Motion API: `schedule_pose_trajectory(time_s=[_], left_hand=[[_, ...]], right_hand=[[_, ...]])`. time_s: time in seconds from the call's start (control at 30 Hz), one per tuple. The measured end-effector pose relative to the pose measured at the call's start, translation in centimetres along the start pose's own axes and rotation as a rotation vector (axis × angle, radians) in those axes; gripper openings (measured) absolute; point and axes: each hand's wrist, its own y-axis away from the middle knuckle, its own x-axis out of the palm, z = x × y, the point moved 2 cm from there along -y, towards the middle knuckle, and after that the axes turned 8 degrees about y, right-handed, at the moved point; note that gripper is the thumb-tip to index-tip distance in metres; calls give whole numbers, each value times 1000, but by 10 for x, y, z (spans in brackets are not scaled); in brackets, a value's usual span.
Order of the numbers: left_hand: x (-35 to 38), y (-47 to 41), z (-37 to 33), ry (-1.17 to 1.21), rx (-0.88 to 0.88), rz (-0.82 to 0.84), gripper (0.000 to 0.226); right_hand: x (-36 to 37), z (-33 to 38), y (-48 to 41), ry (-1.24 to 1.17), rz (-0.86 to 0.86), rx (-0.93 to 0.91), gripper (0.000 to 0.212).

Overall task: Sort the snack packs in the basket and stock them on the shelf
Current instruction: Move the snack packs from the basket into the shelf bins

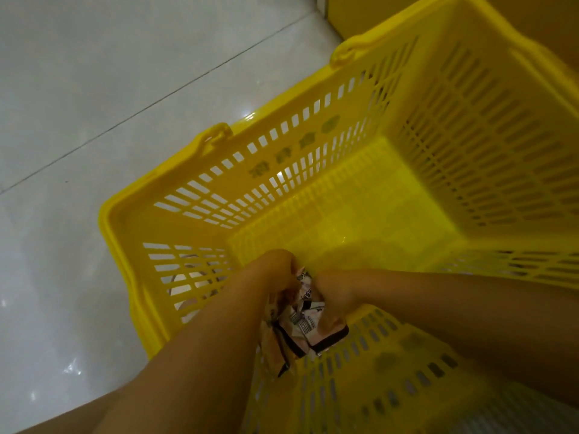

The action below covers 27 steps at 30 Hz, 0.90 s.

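Note:
A yellow slotted plastic basket stands on the floor below me. Both my hands reach into its near corner. My left hand and my right hand grip a bunch of small snack packs, white and pink with dark edges and barcodes. The packs are crumpled between the two hands, just above the near wall of the basket. The rest of the basket's bottom shows bare yellow plastic. The picture is blurred by motion.
Glossy white floor tiles lie to the left of the basket. A yellow panel, likely the base of a shelf unit, stands at the top right behind the basket.

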Motion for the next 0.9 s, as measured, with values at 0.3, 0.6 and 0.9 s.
schedule_pose_trajectory(time_s=[0.3,0.6,0.9], left_hand=[[-22,-16,-3,317,93,-208,17],[-43,-27,-18,926,170,-513,15],[-29,-30,-29,965,114,-372,38]], right_hand=[[-45,-55,22,-108,-200,52,39],[-77,-130,41,-343,-750,185,63],[-75,-122,41,-244,-922,289,34]])
